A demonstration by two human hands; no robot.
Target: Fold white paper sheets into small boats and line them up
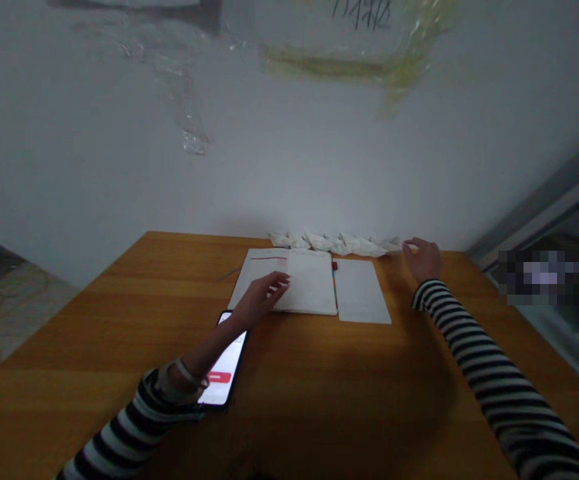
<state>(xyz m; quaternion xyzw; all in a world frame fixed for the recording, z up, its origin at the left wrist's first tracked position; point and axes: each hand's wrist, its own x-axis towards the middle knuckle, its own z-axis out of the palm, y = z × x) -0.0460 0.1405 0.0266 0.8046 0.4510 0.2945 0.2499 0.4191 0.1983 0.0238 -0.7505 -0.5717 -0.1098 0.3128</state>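
A row of several folded white paper boats (pixel 362 245) stands along the back of the table, against the wall. My right hand (pixel 422 259) is at the row's right end, its thumb and fingers pinched at the tip of the last paper boat. Over the open notebook (pixel 312 287) hovers my left hand (pixel 262 298), fingers loosely bent and apart, with nothing in them. A loose white sheet of paper (pixel 362 293) lies flat just right of the notebook. Beneath my left forearm, a phone (pixel 216 393) with a lit screen is partly covered.
The wooden table (pixel 319 387) meets a pale wall (pixel 289 160) with strips of tape on it. A thin pen-like stick (pixel 230 273) lies left of the notebook. Beyond the table's right edge is a metal-framed structure (pixel 564 213).
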